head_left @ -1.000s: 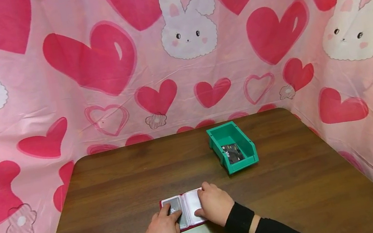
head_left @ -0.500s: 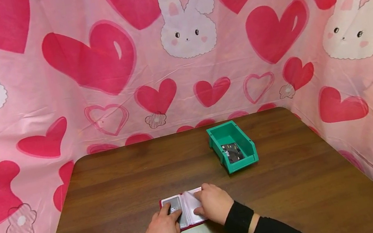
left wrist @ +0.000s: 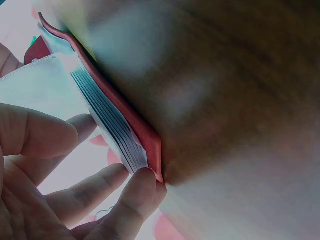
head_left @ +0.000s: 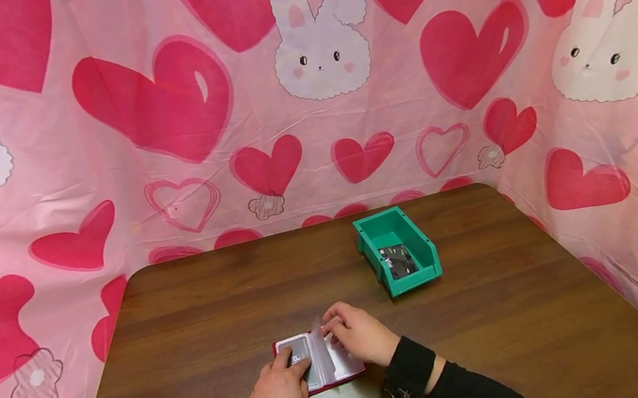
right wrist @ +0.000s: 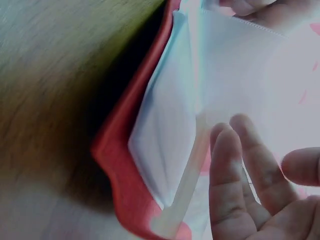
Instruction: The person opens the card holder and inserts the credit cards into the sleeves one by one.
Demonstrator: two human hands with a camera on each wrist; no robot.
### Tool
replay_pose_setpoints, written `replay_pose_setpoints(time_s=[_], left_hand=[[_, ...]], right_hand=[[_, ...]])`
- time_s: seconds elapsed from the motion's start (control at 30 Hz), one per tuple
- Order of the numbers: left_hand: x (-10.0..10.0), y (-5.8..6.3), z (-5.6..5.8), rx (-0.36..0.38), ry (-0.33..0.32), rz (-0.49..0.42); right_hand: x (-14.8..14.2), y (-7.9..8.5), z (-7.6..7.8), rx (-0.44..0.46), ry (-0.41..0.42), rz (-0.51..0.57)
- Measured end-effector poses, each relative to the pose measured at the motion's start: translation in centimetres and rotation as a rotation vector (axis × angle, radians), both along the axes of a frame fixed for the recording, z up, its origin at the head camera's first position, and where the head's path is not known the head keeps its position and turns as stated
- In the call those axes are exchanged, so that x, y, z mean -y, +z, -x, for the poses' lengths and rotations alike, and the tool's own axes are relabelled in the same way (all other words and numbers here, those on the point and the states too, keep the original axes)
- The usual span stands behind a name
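Observation:
A small card holder [head_left: 347,363] with a red cover lies spread on the table, its clear sleeves showing. My left hand [head_left: 277,397] rests on its left side, fingertips pressing the sleeve stack [left wrist: 107,120] and the cover's edge in the left wrist view. A grey card [head_left: 298,350] shows under those fingers. One clear sleeve [head_left: 322,351] stands raised near the spine. My right hand [head_left: 364,335] is beside this sleeve, fingers extended against it and thumb apart in the right wrist view. Below it, a white inner pocket [right wrist: 167,115] lies over the red cover [right wrist: 127,175].
A green plastic bin [head_left: 430,273] stands farther back to the right on the brown wooden table [head_left: 215,302]. Inside it lies a dark printed card [head_left: 398,261]. Pink cloth [head_left: 156,149] with hearts and rabbits hangs behind and along both sides.
My right hand has lifted the clear sleeve off the right side and moved slightly left and away with it; the sleeve now stands up. My left hand has stayed in place.

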State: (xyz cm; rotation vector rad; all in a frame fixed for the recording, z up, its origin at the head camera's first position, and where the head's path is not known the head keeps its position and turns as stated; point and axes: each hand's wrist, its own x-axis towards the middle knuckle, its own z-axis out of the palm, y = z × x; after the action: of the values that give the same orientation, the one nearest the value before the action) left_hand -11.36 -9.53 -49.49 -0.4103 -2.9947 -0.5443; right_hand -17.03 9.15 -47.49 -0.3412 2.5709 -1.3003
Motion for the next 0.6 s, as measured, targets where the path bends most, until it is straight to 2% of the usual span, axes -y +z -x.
replay_pose_setpoints(time_s=[0.1, 0.27, 0.4, 0.6], left_hand=[[0.1, -0.1, 0.0, -0.007, 0.001, -0.004], [0.2, -0.2, 0.0, -0.007, -0.004, -0.007], [0.5, 0.0, 0.0, -0.016, -0.012, -0.009], [0.9, 0.4, 0.0, -0.052, -0.005, -0.008]], right_hand=[[0.1, -0.1, 0.1, -0.050, 0.052, -0.148], [0.5, -0.7, 0.0, -0.230, 0.181, -0.414], [0.7, -0.8, -0.2, -0.351, 0.260, -0.490], [0.8, -1.2, -0.2, -0.439, 0.322, -0.553]])
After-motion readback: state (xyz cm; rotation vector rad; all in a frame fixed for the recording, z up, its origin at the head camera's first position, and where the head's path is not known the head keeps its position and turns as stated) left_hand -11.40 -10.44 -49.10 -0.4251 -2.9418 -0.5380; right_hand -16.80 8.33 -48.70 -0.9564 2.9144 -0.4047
